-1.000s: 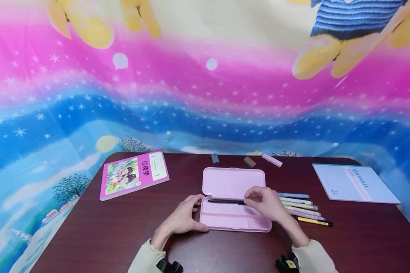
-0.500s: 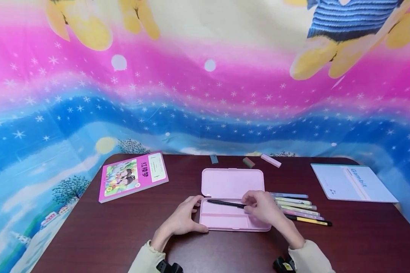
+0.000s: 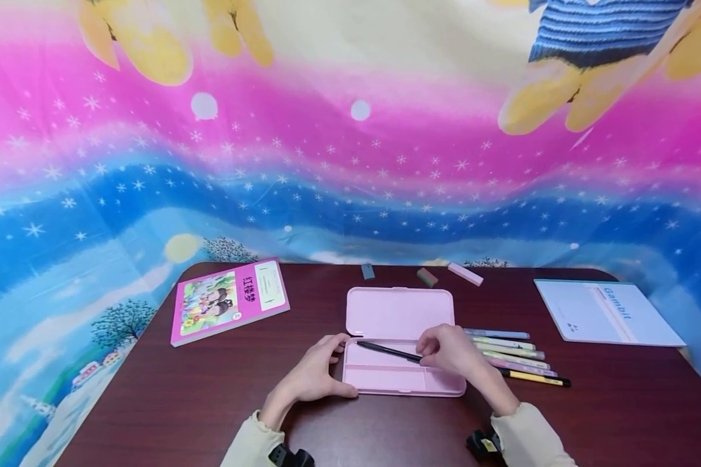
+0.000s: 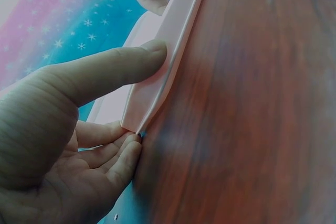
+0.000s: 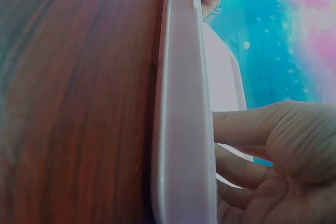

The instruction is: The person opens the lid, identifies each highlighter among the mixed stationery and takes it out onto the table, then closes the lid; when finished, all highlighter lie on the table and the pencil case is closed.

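A pink pencil case (image 3: pixel 380 375) lies with its lid (image 3: pixel 400 312) folded back on the table. My left hand (image 3: pixel 311 371) holds the case's left end. In the left wrist view its thumb (image 4: pixel 121 69) presses the front wall, and the other fingers reach round the end. Over the right half of the case, my right hand (image 3: pixel 451 353) pinches the right end of a black pen (image 3: pixel 388 351). The pen slants across the long rear compartment, its left tip near the rear left corner. In the right wrist view the case wall hides the fingertips and the pen.
Several markers and pens (image 3: pixel 516 355) lie fanned out right of the case. Behind the lid are a blue-grey eraser (image 3: pixel 367 271), a green-brown eraser (image 3: pixel 427 277) and a pink-white eraser (image 3: pixel 465 274). A pink book (image 3: pixel 230 300) lies left, a pale notebook (image 3: pixel 607 311) right.
The pen's right end has swung toward the front, so it lies more slanted in the case. My right hand has shifted slightly nearer with it. The left hand stays put.
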Demonstrator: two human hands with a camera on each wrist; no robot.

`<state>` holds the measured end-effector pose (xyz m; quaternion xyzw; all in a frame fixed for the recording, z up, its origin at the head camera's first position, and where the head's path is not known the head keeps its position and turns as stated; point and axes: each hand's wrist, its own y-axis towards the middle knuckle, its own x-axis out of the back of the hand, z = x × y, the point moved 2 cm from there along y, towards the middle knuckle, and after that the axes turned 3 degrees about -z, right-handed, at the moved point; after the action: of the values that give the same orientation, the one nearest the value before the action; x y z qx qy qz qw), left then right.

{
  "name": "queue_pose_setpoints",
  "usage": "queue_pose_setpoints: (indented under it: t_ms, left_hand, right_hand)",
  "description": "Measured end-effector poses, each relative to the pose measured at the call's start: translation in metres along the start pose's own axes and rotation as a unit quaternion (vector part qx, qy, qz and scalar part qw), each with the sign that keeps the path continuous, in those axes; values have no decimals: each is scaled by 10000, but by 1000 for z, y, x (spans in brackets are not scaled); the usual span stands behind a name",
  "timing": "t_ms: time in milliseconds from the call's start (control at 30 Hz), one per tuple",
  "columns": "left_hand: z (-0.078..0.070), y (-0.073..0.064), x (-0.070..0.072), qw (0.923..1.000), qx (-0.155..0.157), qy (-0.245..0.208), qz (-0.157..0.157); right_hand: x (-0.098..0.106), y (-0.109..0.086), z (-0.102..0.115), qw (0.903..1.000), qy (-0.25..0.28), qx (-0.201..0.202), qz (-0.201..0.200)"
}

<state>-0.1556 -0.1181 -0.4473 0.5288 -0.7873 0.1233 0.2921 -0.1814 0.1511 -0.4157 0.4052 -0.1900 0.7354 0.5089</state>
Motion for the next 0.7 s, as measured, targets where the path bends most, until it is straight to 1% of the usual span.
queue_pose_setpoints:
  t_ms: [133,267,400,467,633,700]
  left_hand:
    - [-1,0,0,10000,49,1,23]
    - [-1,-1,0,10000,74,-12,46]
    - [0,0,-1,10000,88,-4,39]
    - [-1,-1,-1,10000,78,-3,38]
    - [-1,0,-1,10000,43,13,27]
    - [-1,1,0,10000,25,22,21]
  right_hand:
    - [-1,0,2,9996,-70,-136,220]
    - [-2,1,5,9989,-222,6,413]
    - [-2,-1,8,9979,-450,44,461]
    - [-2,-2,10,9973,-588,7,449]
    - [-1,-3,12,9949,-908,100,430]
    - [0,-3,13,9944,-975,68,414]
